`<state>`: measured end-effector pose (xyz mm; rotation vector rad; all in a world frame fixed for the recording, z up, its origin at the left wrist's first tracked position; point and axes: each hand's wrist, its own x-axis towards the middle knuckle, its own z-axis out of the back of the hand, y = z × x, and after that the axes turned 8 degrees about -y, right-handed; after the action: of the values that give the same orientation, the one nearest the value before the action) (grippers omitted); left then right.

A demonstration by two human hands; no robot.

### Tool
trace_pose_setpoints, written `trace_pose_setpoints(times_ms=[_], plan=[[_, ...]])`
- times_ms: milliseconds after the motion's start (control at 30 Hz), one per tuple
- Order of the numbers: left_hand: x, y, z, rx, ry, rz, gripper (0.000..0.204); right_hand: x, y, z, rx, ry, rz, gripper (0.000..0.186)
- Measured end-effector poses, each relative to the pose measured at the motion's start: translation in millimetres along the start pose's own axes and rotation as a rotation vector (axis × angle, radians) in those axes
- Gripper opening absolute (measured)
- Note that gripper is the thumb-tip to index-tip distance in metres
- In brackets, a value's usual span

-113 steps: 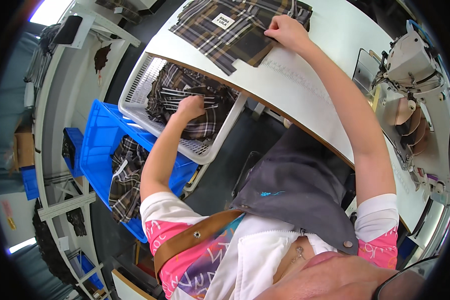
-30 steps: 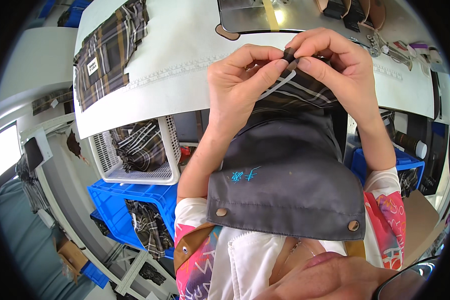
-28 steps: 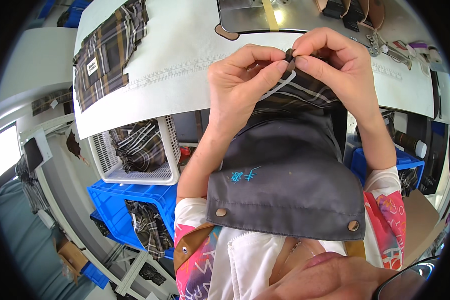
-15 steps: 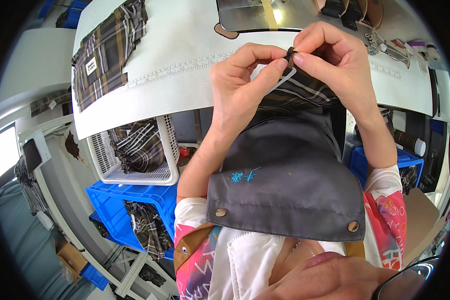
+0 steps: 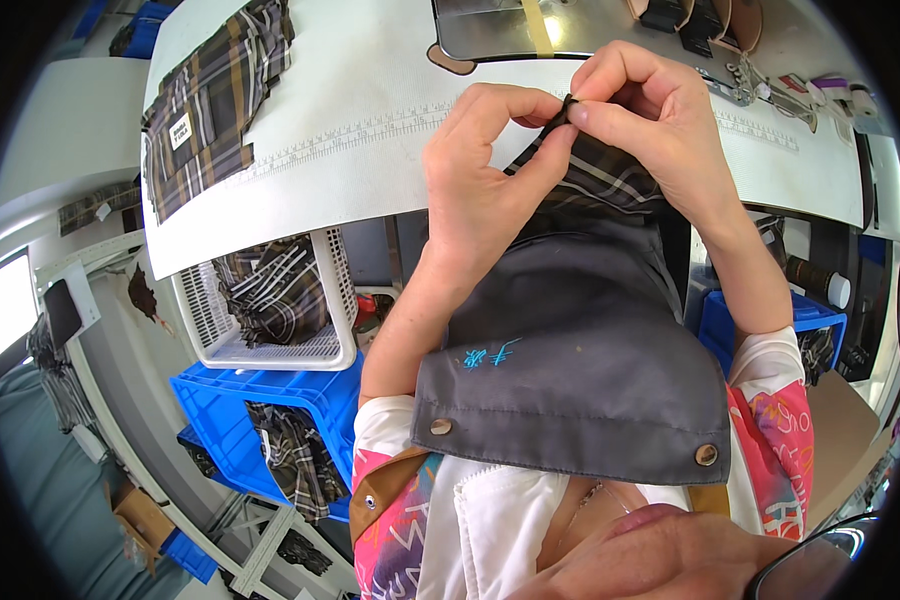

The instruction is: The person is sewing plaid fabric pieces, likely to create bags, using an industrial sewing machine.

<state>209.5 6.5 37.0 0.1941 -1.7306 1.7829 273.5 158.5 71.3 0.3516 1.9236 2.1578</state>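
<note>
Between my hands is a dark plaid fabric piece [image 5: 610,172], its upper edge pinched and raised over the table's front edge, the rest draping down toward my apron. My left hand [image 5: 495,165] grips that edge with thumb and forefinger close to the fingertips of the other hand. My right hand [image 5: 660,125] pinches the same folded edge from the right, thumb in front, fingers curled behind. Only a small dark fold shows at the fingertips; its detail is too small to make out. The grey apron [image 5: 580,350] lies below.
A plaid fabric stack [image 5: 210,110] with a white label lies left on the white table [image 5: 350,185], which has a printed ruler. Below stand a white basket [image 5: 345,300] and a blue crate [image 5: 210,400] of plaid pieces. Another blue crate [image 5: 715,320] stands right. Sewing machine parts [image 5: 740,85] are at the back right.
Both hands have shifted slightly left with the pinched edge. The white strip seen beside my left thumb no longer shows, and the fabric edge now slants down to the left.
</note>
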Motion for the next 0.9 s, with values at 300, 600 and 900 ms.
trace_pose_setpoints(times_ms=[300, 600, 900], plan=[[1.0, -8.0, 7.1, -0.469, 0.032, 0.556, 0.014, 0.3, 0.1, -5.6, -0.01, -0.067, 0.111, 0.009], [4.0, -5.5, 9.3, -0.633, 0.055, 0.674, 0.014, 0.1, 1.3, -3.7, -0.017, -0.047, 0.104, 0.008], [5.8, -6.3, 9.1, -0.641, 0.064, 0.68, 0.014, 0.4, 4.0, -1.4, -0.012, -0.036, 0.107, 0.007]])
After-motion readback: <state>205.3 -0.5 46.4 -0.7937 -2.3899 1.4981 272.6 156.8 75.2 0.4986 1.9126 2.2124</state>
